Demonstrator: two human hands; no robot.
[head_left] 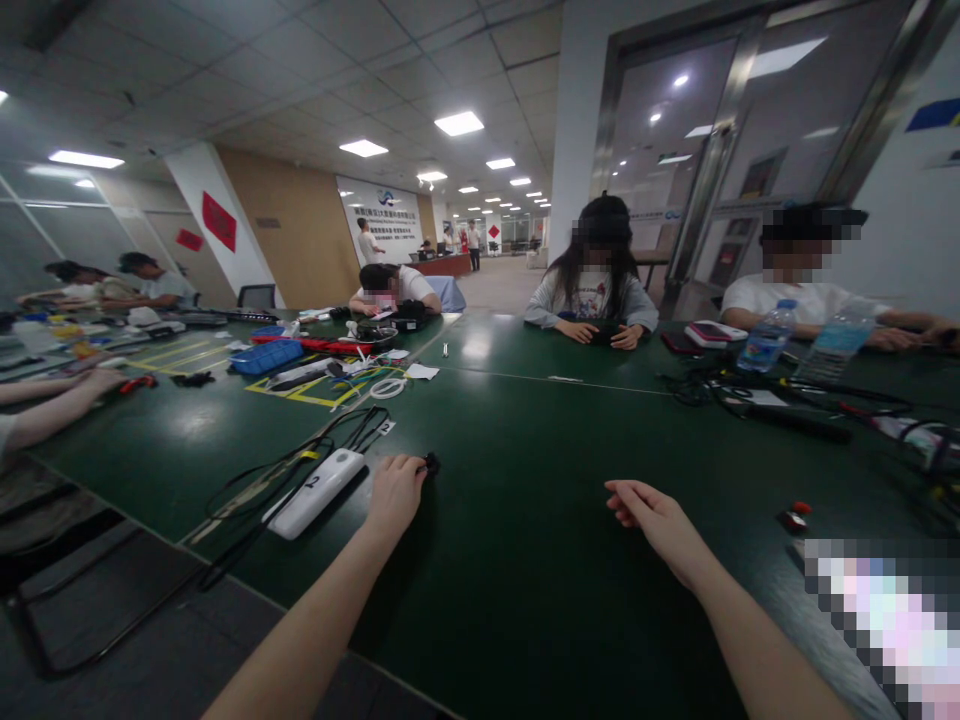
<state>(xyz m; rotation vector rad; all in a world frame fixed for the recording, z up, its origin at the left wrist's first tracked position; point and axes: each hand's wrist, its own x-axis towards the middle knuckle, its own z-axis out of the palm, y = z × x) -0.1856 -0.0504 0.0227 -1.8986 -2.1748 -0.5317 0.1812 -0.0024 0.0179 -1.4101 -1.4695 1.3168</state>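
Over the green table [510,560], my left hand [397,490] pinches a small black object [431,464] between thumb and fingers; its exact kind is too small to tell. Just left of that hand lies a white power bank-like box [316,494] marked "2", with black cables beside it. My right hand [651,512] hovers apart on the right side, its fingers loosely bent and slightly spread, with nothing visible in them. Further right sits a small dark piece with a red top [796,516].
A blue basket [267,355], a white cable coil [388,388] and several loose wires lie at the back left. Two water bottles [766,335] and black cables stand and lie at the right. A blurred-out bright screen [877,610] fills the near right corner. Several people sit around the table.
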